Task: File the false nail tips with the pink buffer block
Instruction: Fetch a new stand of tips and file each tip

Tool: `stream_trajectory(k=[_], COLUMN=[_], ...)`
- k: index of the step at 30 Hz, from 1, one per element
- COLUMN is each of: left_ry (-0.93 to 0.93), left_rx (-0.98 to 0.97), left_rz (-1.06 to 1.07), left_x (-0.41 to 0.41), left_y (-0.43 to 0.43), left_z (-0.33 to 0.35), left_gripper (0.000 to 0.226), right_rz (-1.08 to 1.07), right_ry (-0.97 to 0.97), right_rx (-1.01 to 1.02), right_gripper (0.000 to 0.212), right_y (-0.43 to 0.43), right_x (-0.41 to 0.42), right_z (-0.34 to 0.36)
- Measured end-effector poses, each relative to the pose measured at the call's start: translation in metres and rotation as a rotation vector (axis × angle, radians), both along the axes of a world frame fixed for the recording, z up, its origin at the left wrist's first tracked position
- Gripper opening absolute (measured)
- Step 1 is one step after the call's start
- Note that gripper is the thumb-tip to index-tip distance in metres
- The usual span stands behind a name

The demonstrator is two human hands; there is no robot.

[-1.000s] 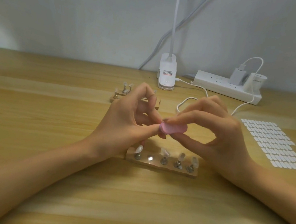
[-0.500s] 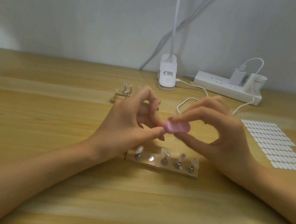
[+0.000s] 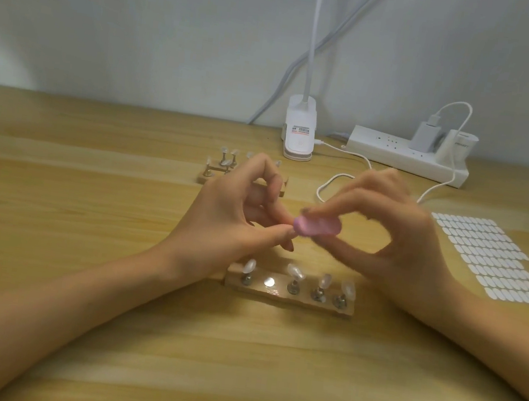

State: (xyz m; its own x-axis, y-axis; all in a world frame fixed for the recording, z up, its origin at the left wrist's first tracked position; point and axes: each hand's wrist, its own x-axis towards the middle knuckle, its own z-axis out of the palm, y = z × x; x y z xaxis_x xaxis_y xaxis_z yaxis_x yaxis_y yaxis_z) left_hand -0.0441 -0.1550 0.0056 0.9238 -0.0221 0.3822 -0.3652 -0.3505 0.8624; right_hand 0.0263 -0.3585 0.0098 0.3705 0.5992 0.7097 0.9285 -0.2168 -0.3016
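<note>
Two bare forearms are stretched over a wooden table (image 3: 67,359), with the hands brought together above its middle. The pink buffer (image 3: 318,226) is gripped by the right hand (image 3: 385,240), with the thumb underneath and the fingers curled over the top. It is held level and raised off the table, probably so that its face can be drawn across an edge. This hand is blurred, which suggests a filing stroke.

The thumb and forefinger of the left hand (image 3: 235,210) are pinched together right at the buffer's left end. What is pinched is too small to be made out. It is judged to be one tip lifted out for filing, because one bare metal disc (image 3: 268,281) is seen on the holder (image 3: 287,299) just below the hands. Four tips (image 3: 295,271) are left standing on that holder's pegs, close at hand for their turn.

A far holder (image 3: 207,176) with more tips is partly hidden behind the left hand. A tab sheet (image 3: 484,256) is laid out to the right, well apart from the hands. A lamp clip (image 3: 298,134) and a power strip (image 3: 403,156) are kept at the back by the wall.
</note>
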Motion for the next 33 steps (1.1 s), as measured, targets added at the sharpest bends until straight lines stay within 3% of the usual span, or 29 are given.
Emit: stream_trajectory(k=[5,8,12,16,19,23,33], left_ry=[0.002,-0.015,-0.004,0.003,0.026,0.071,0.091], left_rx=[-0.025,-0.055,-0.074,-0.106,-0.149,-0.159,-0.185], left_rz=[-0.021,-0.04,-0.06,-0.106,-0.121,-0.134,-0.116], left_x=[0.0009,0.0016,0.0019,0.0016,0.001,0.0026,0.0032], left_y=[0.0004,0.0007,-0.0003,0.0,-0.0013,-0.0001,0.0011], left_z=[-0.0012,-0.0011,-0.0006,0.0004,0.002,0.0005,0.0019], left_gripper=[0.042,0.043,0.042,0.042,0.043,0.041,0.039], right_rz=[-0.08,0.013,-0.088,0.003,-0.075,0.022,-0.032], right_ry=[0.062,-0.007,0.065,0.005,0.056,0.018,0.084], right_rx=[0.042,-0.012,0.018,-0.01,0.034,-0.024,-0.021], right_gripper=[0.014,0.013,0.017,0.014,0.015,0.014,0.017], right_y=[-0.0019,0.0016,-0.0021,-0.0002,-0.003,-0.0011,-0.0031], right_x=[0.004,-0.0012,0.0063,0.002,0.0061,0.0015,0.0052], right_z=[0.0018,-0.0007,0.0006,-0.0006,0.0008,-0.0001,-0.0002])
